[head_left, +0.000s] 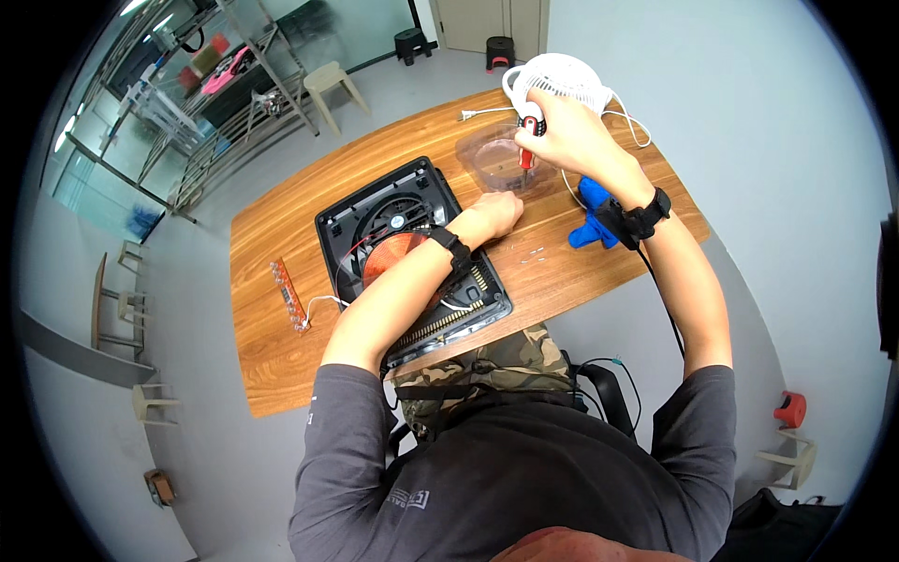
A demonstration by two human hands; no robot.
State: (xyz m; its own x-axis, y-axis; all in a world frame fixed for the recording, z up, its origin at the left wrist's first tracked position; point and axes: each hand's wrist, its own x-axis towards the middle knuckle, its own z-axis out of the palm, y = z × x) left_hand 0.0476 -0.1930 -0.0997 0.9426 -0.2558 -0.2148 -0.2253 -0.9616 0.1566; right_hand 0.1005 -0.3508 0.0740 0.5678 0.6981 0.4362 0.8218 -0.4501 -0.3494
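Note:
My right hand (pixel 562 126) grips a red-handled screwdriver (pixel 527 150) upright over a clear plastic dish (pixel 487 150). My left hand (pixel 498 214) is curled on the wooden table just below the dish; what its fingers hold, if anything, is hidden. My left forearm crosses an opened black appliance casing (pixel 356 220) with a round fan and a copper coil (pixel 384 255). A small circuit board (pixel 287 290) on a white cable lies left of the casing. A few small metal pieces (pixel 532 255) lie right of my left wrist.
A white appliance (pixel 567 73) with a cord sits at the table's (pixel 262 375) back right. Blue gloves (pixel 595 225) lie beside my right forearm. Metal racks (pixel 243 103), stools (pixel 328 84) and a door (pixel 487 23) stand beyond the table.

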